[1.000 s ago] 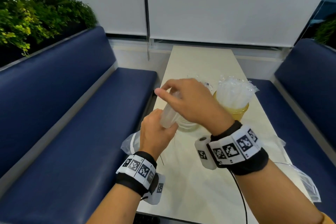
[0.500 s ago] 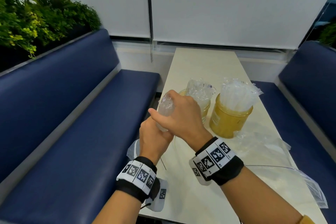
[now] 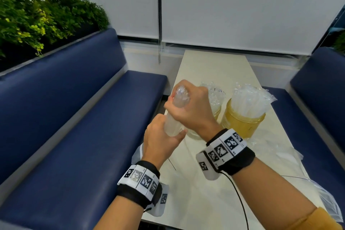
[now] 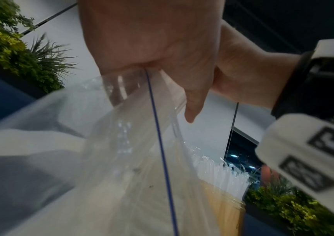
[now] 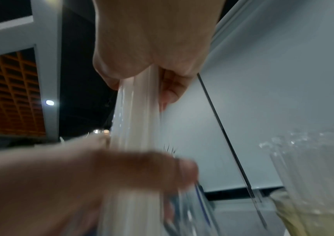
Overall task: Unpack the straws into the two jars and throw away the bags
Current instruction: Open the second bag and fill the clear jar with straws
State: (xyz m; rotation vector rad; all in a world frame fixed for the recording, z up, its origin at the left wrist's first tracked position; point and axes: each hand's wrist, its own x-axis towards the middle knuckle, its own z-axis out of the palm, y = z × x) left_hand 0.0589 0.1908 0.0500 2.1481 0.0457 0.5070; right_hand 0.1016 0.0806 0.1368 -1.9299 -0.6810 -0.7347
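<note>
A bundle of clear straws (image 3: 177, 106) stands upright over the table's left edge, its lower part inside a clear bag (image 4: 142, 143) with a thin blue line. My left hand (image 3: 164, 136) grips the bag round the bundle's lower end. My right hand (image 3: 192, 110) is curled round the bundle's upper end (image 5: 138, 111), just above the left hand (image 5: 81, 183). Behind my hands stand two amber jars. The right jar (image 3: 242, 125) is packed with wrapped straws. My right hand partly hides the left jar (image 3: 216, 110), which also holds straws.
Empty clear bags (image 3: 280, 153) lie on the cream table (image 3: 214, 73) right of the jars, one (image 3: 328, 201) at the near right edge. Blue benches (image 3: 84, 136) flank the table. Plants (image 3: 37, 18) stand behind the left bench.
My right hand has left the jars, closed round the top of the bundle and risen with it. The left hand has stayed low on the bag.
</note>
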